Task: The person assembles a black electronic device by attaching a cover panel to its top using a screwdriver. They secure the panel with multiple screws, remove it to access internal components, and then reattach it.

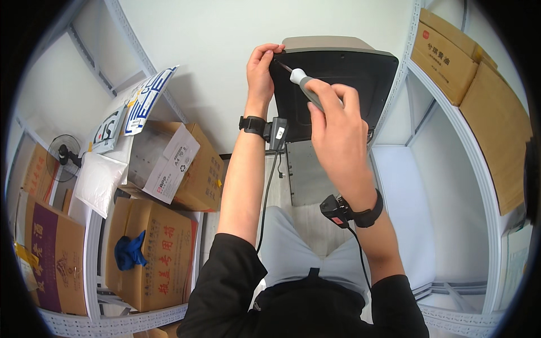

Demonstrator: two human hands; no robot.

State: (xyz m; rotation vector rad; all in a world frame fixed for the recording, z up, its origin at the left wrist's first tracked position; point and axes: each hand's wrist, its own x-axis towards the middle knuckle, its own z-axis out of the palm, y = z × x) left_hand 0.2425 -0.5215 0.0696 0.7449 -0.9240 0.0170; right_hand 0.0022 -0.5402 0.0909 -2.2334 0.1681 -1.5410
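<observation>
In front of me at the top of the head view is a boxy piece with a black face (355, 76) and a taupe body behind it. My left hand (261, 79) grips its upper left corner, fingers curled over the edge. A screwdriver (299, 79) with a white and grey handle sits in my closed right hand (341, 127). Its thin shaft points up and left, and the tip is at the black face's upper left corner, close to my left fingertips. Whether the tip sits in a screw is too small to tell.
Metal shelving (476, 132) stands on both sides. Cardboard boxes (445, 56) fill the upper right shelf; an open carton (197, 163) and white packets (100, 179) are at left. A small fan (69, 156) is farther left. Cables (264, 208) hang from both wrist devices.
</observation>
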